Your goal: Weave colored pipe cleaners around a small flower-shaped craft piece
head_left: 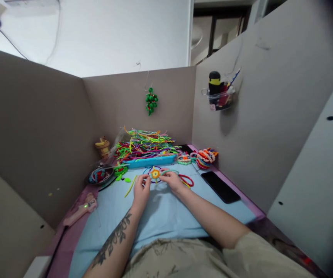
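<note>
Between my hands is a small round woven cord piece (155, 174) with a pale centre, an orange ring and a bluish outer ring, held just above the light blue cloth (166, 216). My left hand (142, 187) pinches its left edge with thumb and fingers. Gripping the right edge, my right hand (172, 180) has its fingers closed, and a teal strand runs from the piece over that hand. Red cord loops (187, 180) lie just right of my right hand. A yellow-green strand (131, 186) rests left of my left hand.
A blue tray (152, 161) heaped with coloured strands (146, 143) stands behind. At left are a pink glue gun (81, 211) with a green light and a dark bowl (108, 178). A black phone (220, 187) and woven balls (205, 157) lie right. Grey panels surround the table.
</note>
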